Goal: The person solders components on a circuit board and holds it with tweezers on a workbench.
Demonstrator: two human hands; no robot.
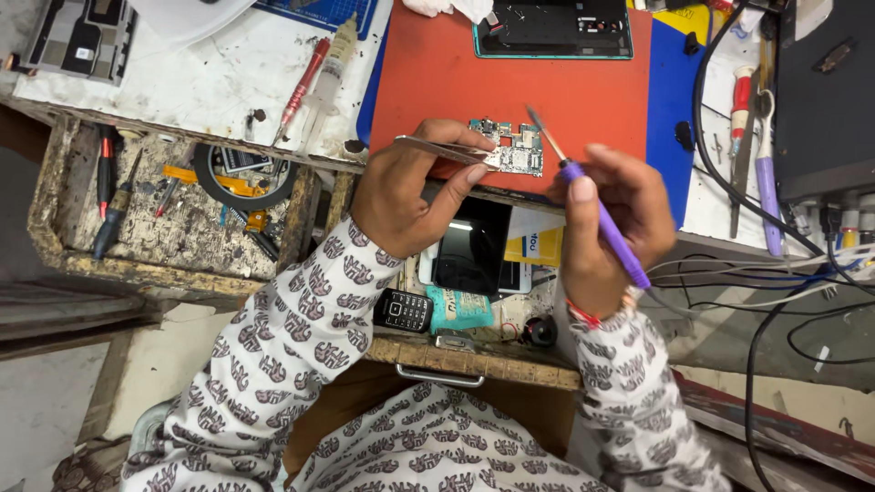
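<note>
Left hand [406, 187], frame centre: grip pinching metal tweezers [442, 150] onto circuit board [512, 148]. Right hand [612, 219], centre-right: grip wrapped round purple soldering iron [602, 219], tip angled up-left over board.

This was a phone repair workshop. A stained workbench [182, 82] carried an orange mat [510, 91] with an opened phone [553, 29], a bare circuit board [510, 148] and screwdrivers [303, 89], while the open drawer [474, 351] held old handsets [403, 310] and cables [775, 301] trailed alongside.

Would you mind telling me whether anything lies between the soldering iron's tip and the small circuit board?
Nothing visible does. The soldering iron in the right hand points over bare red mat toward the circuit board.
</note>
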